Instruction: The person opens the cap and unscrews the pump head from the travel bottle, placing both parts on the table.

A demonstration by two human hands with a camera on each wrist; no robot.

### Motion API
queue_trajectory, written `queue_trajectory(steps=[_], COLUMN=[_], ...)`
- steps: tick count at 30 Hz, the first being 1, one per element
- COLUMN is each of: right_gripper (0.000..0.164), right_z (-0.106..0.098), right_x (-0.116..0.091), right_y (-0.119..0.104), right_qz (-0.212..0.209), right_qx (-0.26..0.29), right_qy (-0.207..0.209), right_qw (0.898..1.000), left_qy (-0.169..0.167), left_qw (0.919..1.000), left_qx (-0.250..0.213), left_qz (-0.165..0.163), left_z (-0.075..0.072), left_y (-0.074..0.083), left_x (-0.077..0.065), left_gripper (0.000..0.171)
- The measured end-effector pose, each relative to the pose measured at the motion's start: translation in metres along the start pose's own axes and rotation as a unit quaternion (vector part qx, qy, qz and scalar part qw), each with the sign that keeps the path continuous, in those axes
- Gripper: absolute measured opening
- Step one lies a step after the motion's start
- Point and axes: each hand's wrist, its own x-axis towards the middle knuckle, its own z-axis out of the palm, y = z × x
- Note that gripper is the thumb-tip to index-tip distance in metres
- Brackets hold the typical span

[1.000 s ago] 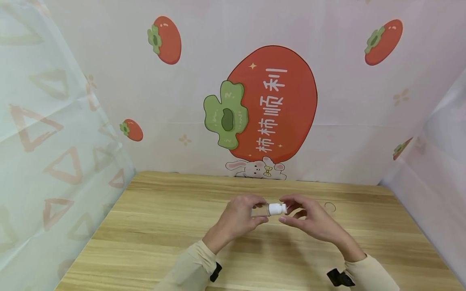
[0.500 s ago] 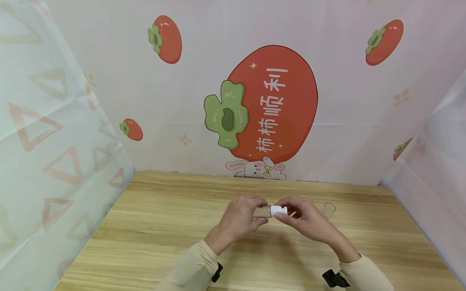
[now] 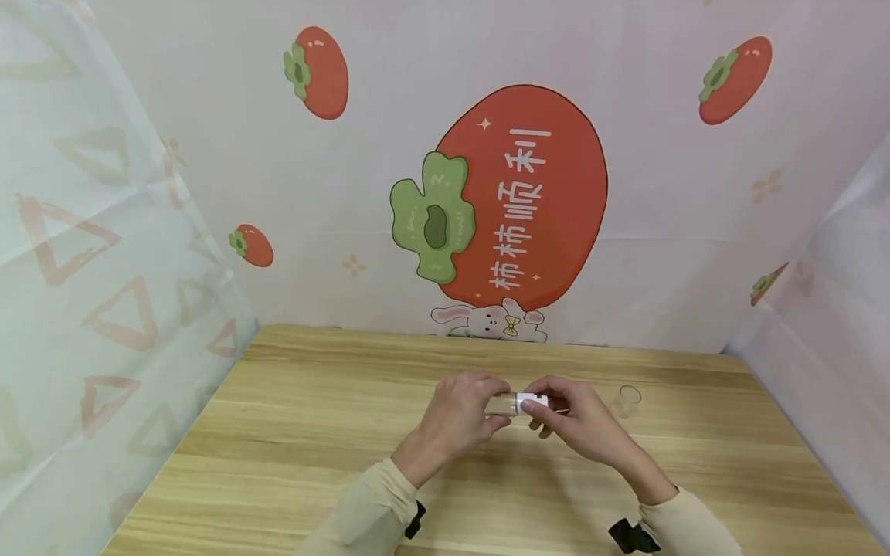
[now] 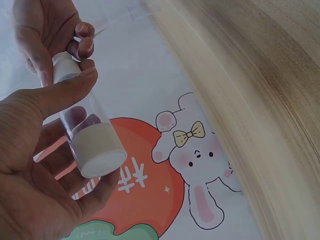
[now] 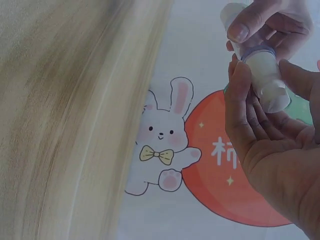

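My left hand grips the body of a small clear bottle, held sideways above the table. Its white stepped top points right, toward my right hand. The right thumb lies over this top, and the other right fingers curl behind it. In the left wrist view, the bottle's white base shows through the clear wall, with the left thumb across the upper body. The right wrist view has the white top between the right thumb and fingers; the left hand covers part of the body.
A clear round-rimmed piece, like a cap, lies on the wooden table to the right of the hands. Behind the table rises a printed backdrop, with fabric side walls left and right. Black straps sit at both wrists.
My right hand has moved slightly left, from just beside the bottle's white top onto it, closing thumb and fingers around it. The left hand and bottle have barely shifted.
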Motion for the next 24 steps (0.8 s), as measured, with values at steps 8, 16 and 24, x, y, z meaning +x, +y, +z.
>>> queue_trajectory(steps=[8, 16, 24], right_gripper=[0.013, 0.011, 0.009], right_z=[0.0051, 0.0088, 0.01], right_x=[-0.0011, -0.0011, -0.0012], right_y=[-0.0019, -0.001, -0.0006], right_qz=[0.001, 0.008, 0.018], right_qx=[0.01, 0.007, -0.012], right_qy=[0.014, 0.019, 0.029], right_qw=[1.0, 1.0, 0.999], left_qy=[-0.01, -0.017, -0.025], left_qw=[0.9996, 0.9994, 0.9989], left_qx=[-0.028, -0.028, -0.039], left_qz=[0.0, -0.005, -0.01], left_z=[-0.0009, -0.0023, -0.0026], left_y=[-0.0023, -0.0032, -0.0033], left_x=[0.0012, 0.001, 0.0016], left_gripper=[0.03, 0.03, 0.031])
